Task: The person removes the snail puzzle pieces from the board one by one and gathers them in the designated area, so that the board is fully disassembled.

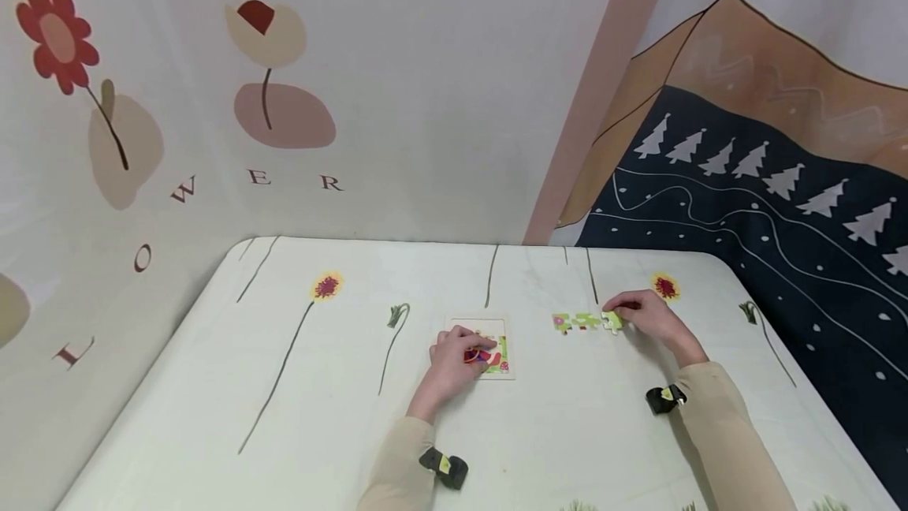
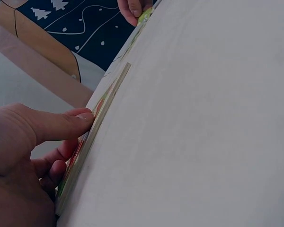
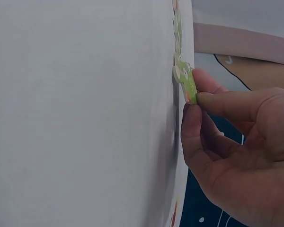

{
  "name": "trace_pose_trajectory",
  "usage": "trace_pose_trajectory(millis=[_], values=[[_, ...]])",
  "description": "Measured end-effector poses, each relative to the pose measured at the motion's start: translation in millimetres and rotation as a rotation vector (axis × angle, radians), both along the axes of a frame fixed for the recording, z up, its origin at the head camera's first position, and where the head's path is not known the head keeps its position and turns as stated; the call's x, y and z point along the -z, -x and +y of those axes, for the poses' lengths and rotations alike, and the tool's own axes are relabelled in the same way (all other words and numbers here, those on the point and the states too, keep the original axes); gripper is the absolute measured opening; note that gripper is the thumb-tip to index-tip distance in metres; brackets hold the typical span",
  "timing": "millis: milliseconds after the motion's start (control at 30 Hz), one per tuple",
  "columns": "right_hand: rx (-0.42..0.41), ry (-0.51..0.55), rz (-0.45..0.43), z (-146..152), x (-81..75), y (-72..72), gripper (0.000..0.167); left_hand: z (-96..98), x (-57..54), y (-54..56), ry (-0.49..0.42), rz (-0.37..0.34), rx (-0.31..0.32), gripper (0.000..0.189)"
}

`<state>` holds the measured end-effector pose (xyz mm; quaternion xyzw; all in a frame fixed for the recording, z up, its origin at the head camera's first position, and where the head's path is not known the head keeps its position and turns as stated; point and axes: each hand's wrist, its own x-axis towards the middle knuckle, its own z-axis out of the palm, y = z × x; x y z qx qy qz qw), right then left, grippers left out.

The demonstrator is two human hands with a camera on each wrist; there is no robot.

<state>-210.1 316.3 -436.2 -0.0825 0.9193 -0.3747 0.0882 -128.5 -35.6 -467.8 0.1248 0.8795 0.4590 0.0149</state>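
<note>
My right hand (image 1: 647, 314) pinches a light green jigsaw piece (image 3: 187, 82) between thumb and fingertips. In the right wrist view the piece is tilted, one end close to a row of pieces. Two pieces of that row show in the head view, a pink and green one (image 1: 562, 323) and a green one (image 1: 586, 321), left of the held piece. My left hand (image 1: 452, 361) rests on a thin square puzzle board (image 1: 511, 357) with a colourful picture. Its thumb (image 2: 78, 125) touches the board near the edge, the other fingers loosely bent over the picture and hiding part of it.
The pieces and the board lie on a white cloth-covered table (image 1: 340, 432) printed with flowers and stems. A pale printed curtain (image 1: 426, 101) hangs behind it, and a dark blue one with white trees (image 1: 794, 219) stands at the right. A black strapped device (image 1: 665, 398) sits on the right wrist.
</note>
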Motion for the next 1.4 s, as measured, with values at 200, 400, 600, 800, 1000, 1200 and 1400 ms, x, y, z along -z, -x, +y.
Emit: trace_pose_trajectory(millis=[200, 400, 600, 800, 1000, 1200, 1400], values=[[-0.016, -0.003, -0.022, -2, -1.7, -2.3, 0.02, -4.0, -0.7, -2.4, 0.02, -0.006, 0.03, 0.026], [-0.008, -0.011, -0.002, -2, -3.4, -3.2, 0.019, -13.2, -4.5, -1.6, 0.028, 0.008, 0.075, 0.025], [-0.005, -0.019, 0.05, -5, -3.8, -5.9, 0.019, -19.7, -7.5, -1.5, 0.017, 0.045, 0.092, 0.026], [-0.023, -0.008, 0.074, -14, -5.7, -9.6, 0.018, -22.1, -8.7, -5.1, 0.033, 0.045, 0.081, 0.024], [-0.065, 0.017, 0.083, -28, -8.5, -13.8, 0.016, -22.8, -8.4, -6.2, 0.049, 0.033, 0.062, 0.024], [-0.103, 0.073, 0.059, -44, -8.4, -18.3, 0.017, -18.5, -6.8, -5.9, 0.039, 0.012, 0.056, 0.025], [-0.179, 0.171, 0.059, -61, -8.9, -26.3, 0.016, -16.9, -4.5, -4.1, 0.061, 0.006, 0.081, 0.026]])
